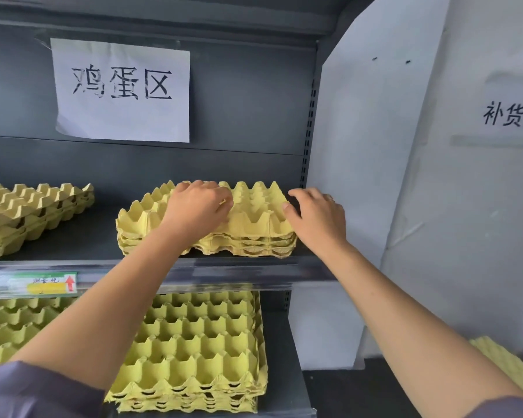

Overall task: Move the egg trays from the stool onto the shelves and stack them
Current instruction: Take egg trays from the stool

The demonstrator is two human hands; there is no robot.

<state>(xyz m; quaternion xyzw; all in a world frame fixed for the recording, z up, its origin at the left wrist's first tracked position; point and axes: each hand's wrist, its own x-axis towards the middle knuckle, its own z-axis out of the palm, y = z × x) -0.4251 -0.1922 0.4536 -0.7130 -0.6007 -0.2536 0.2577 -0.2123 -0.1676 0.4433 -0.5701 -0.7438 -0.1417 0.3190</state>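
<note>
A short stack of yellow egg trays [251,224] lies on the upper shelf [239,267], right of centre. My left hand [194,209] rests on top of the stack with curled fingers pressing on the cones. My right hand [317,215] touches the stack's right edge, its fingers bent against the side. More yellow egg trays [514,369] show at the bottom right corner; the stool under them is hidden.
Another tray stack [34,212] sits at the left of the same shelf. Below, the lower shelf holds a tall stack [200,351] and a second one [12,327] at the left. A paper sign [121,89] hangs on the dark back panel. A white wall [435,176] bounds the right.
</note>
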